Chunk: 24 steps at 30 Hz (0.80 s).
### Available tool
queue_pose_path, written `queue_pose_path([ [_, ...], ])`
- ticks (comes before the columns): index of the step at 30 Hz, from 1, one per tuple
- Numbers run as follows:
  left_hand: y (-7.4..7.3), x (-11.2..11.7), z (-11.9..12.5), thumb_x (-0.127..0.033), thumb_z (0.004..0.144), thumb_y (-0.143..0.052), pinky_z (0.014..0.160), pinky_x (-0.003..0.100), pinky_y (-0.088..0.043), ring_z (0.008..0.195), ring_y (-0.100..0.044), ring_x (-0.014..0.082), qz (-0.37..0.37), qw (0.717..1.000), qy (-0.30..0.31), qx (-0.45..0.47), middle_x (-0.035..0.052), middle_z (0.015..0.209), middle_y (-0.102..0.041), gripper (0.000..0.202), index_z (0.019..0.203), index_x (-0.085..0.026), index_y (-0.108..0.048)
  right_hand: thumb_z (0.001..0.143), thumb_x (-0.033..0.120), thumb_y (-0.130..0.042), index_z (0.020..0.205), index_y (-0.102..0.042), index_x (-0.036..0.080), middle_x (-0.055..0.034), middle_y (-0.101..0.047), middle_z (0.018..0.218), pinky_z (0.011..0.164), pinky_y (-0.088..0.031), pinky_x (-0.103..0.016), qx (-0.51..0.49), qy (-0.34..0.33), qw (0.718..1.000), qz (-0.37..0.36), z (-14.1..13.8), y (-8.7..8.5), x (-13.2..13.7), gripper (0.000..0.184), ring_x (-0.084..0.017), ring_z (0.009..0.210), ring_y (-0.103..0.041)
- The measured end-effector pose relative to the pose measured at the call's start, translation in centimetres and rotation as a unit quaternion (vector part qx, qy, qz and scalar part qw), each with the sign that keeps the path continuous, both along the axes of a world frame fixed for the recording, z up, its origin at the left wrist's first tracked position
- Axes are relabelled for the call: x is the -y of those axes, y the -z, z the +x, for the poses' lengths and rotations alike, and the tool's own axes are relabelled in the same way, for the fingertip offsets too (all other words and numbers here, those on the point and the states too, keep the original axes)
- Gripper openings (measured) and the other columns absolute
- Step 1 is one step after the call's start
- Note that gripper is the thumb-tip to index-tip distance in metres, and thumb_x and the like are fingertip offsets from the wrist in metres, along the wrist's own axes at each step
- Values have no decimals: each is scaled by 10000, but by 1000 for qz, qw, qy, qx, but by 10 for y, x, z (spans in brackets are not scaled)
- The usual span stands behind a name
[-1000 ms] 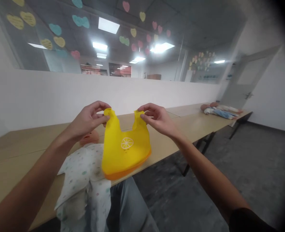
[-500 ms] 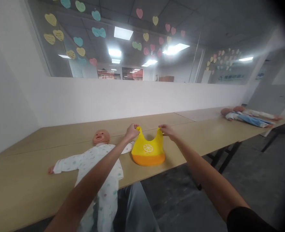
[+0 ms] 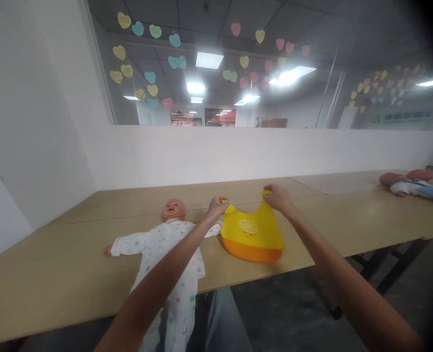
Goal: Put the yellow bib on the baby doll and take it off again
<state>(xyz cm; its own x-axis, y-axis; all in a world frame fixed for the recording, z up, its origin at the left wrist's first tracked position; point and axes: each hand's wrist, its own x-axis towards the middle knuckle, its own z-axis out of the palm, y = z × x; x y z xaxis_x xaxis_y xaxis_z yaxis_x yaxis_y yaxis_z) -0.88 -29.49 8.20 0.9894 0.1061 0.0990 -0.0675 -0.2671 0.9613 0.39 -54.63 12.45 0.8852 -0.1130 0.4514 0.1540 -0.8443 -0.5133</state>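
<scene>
A yellow bib (image 3: 251, 230) with an orange catch pocket and a white citrus print lies on the long wooden table (image 3: 73, 269). My left hand (image 3: 217, 207) is closed on its left neck strap. My right hand (image 3: 278, 196) is closed on its right strap. Both arms are stretched far forward. Just left of the bib, a baby doll (image 3: 165, 244) in a white speckled romper lies on its back, its legs hanging over the table's near edge.
A white low wall with a glass pane covered in paper hearts runs behind the table. Two more dolls (image 3: 414, 185) lie at the far right end. My trouser leg (image 3: 219, 322) shows below the table edge, over grey floor.
The bib went from held up close in front of me to resting on the table beside the doll, both hands still on its straps. The view has shifted, so everything sits further right.
</scene>
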Motion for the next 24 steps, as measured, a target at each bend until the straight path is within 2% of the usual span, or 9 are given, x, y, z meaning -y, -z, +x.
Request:
queue_pose_path([
  [4, -10, 14, -14, -174, 805, -658, 689, 243, -507, 920, -679, 189, -28, 998, 44, 28, 143, 1185, -696, 425, 1229, -151, -651, 787, 204, -653, 1187, -764, 167, -137, -772, 1170, 849, -578, -322, 24, -47, 999, 12, -40, -32, 24, 416, -237, 963, -731],
  [6, -8, 21, -11, -145, 780, -669, 762, 265, -536, 974, -686, 205, -9, 997, 48, 56, 143, 1241, -697, 421, 1200, -167, -683, 787, 224, -648, 1196, -763, 191, -133, -775, 1142, 750, -576, -314, 26, -51, 998, 38, -43, -39, 38, 425, -222, 872, -727],
  [8, -1, 28, -4, -105, 749, -676, 842, 287, -552, 1025, -695, 222, 21, 996, 51, 66, 133, 1254, -716, 401, 1140, -176, -725, 767, 210, -635, 1190, -761, 187, -142, -773, 1137, 665, -560, -298, 12, -41, 997, 61, -32, -35, 49, 441, -208, 805, -713],
  [11, 16, 34, 6, -48, 707, -674, 889, 300, -568, 1044, -720, 237, 39, 997, 52, 33, 120, 1210, -759, 405, 1079, -179, -769, 720, 185, -599, 1140, -754, 139, -170, -757, 1173, 565, -528, -271, -51, -70, 991, 106, -1, -6, 61, 450, -193, 749, -688],
  [15, 36, 41, 11, -34, 684, -705, 916, 309, -587, 1074, -742, 259, 51, 998, 30, -24, 124, 1164, -789, 387, 1032, -176, -796, 647, 220, -625, 1003, -766, 178, -118, -773, 1005, 544, -513, -259, -169, -93, 962, 193, 32, 55, 76, 385, -185, 707, -668],
  [17, 43, 43, 12, -60, 674, -745, 949, 312, -586, 1111, -741, 272, 63, 997, 35, -27, 131, 1189, -789, 358, 1006, -178, -808, 627, 234, -657, 931, -782, 217, -102, -774, 942, 578, -521, -267, -218, -99, 936, 257, 42, 83, 87, 329, -197, 735, -690],
  [20, 50, 39, 8, -108, 675, -784, 983, 324, -582, 1143, -737, 286, 84, 993, 85, 8, 143, 1195, -792, 313, 979, -170, -824, 643, 290, -720, 876, -803, 250, -138, -778, 1104, 688, -562, -299, -292, -135, 880, 351, 53, 115, 102, 251, -229, 877, -746],
  [22, 52, 29, -1, -124, 703, -780, 1004, 331, -573, 1144, -739, 278, 96, 986, 127, 44, 145, 1180, -799, 305, 1003, -156, -825, 675, 340, -712, 856, -790, 242, -164, -763, 1169, 733, -582, -341, -281, -119, 886, 349, 62, 128, 105, 220, -263, 932, -753],
  [24, 50, 10, -17, -142, 734, -770, 1008, 342, -569, 1138, -741, 271, 115, 979, 149, 73, 144, 1186, -798, 317, 1047, -150, -818, 711, 350, -669, 864, -765, 229, -187, -755, 1173, 769, -598, -410, -224, -71, 934, 270, 72, 134, 98, 218, -317, 1004, -744],
])
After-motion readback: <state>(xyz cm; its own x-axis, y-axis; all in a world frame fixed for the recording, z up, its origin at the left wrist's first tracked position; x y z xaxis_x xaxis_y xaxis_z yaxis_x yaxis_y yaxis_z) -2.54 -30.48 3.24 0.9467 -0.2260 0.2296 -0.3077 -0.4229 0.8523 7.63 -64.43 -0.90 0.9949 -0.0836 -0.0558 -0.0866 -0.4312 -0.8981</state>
